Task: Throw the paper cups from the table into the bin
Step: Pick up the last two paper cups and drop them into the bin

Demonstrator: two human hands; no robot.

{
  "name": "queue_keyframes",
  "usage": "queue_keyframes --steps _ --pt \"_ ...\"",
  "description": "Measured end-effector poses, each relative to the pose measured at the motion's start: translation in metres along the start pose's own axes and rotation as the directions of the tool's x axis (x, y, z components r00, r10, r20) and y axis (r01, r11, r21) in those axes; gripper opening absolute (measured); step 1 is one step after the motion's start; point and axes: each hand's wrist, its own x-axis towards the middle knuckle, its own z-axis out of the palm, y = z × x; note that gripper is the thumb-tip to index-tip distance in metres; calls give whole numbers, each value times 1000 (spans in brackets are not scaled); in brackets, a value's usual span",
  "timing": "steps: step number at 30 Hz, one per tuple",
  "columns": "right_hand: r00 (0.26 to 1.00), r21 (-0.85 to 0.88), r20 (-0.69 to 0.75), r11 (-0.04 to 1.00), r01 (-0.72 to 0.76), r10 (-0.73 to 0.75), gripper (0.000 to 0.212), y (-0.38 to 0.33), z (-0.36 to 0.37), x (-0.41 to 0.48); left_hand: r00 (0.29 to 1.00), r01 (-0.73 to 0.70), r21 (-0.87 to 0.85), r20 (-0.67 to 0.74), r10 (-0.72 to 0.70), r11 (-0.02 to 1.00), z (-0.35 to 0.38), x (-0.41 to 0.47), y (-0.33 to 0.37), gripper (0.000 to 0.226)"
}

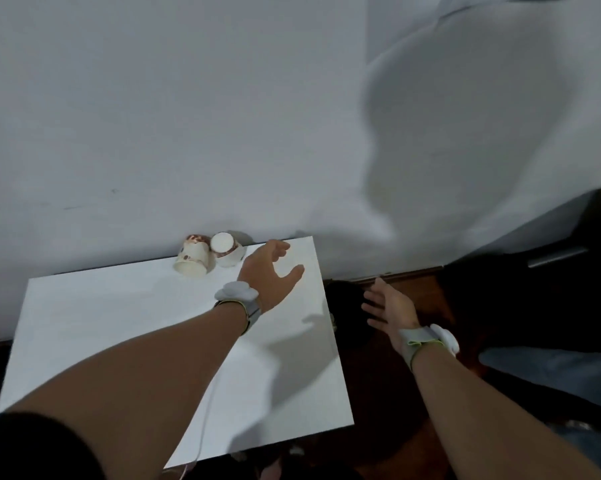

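Two patterned white paper cups (pixel 205 255) are lying against the wall on the white square table (pixel 119 323). The left hand (pixel 269 271) is hovering nearby (fingers apart, empty); the right hand (pixel 391 304) is hanging open beside the table.

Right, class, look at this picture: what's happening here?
A person is clearing a white table. Two white paper cups lie tipped over at its far edge, by the wall. The open, empty left hand reaches near them. The right hand, also open, hovers over a dark bin beside the table.
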Motion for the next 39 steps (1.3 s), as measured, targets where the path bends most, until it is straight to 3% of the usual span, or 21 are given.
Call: queue_keyframes --steps 2,5,10,14,17,22,28,35,39 --pt "1000 -35 9 999 28 -27 40 -9 16 -10 999 -6 51 -36 8 999 -26 -1 -14 52" --pt "997 -82 30 994 67 -64 37 -22 46 -23 992 118 83 -48 -115 990 -67 -1 -34 37" --pt "993 -136 91 987 81 -69 42 -40 98 -34 961 241 7 -145 -237 971 -108 -6 -55 40" --pt "988 -164 153 986 20 5 44 -51 147 -41 929 331 43 -191 -317 943 -124 -11 -68 49" --pt "979 -214 178 975 -62 101 50 -59 186 -43 884 424 -6 -216 -415 906 -125 -14 -74 57" --pt "948 -258 177 942 -213 263 61 -70 248 -34 746 608 -215 -177 -642 765 -117 0 -85 75" --pt "917 -234 159 916 -325 366 74 -68 295 -17 742 617 -214 -161 -651 757 -107 15 -106 67" --pt "943 -266 167 934 -239 289 36 -64 311 -6 762 617 -155 -124 -635 771 -103 20 -123 58" --pt "944 -267 151 932 -246 292 32 -63 311 -10 786 600 -104 -110 -608 794 -108 21 -130 61"
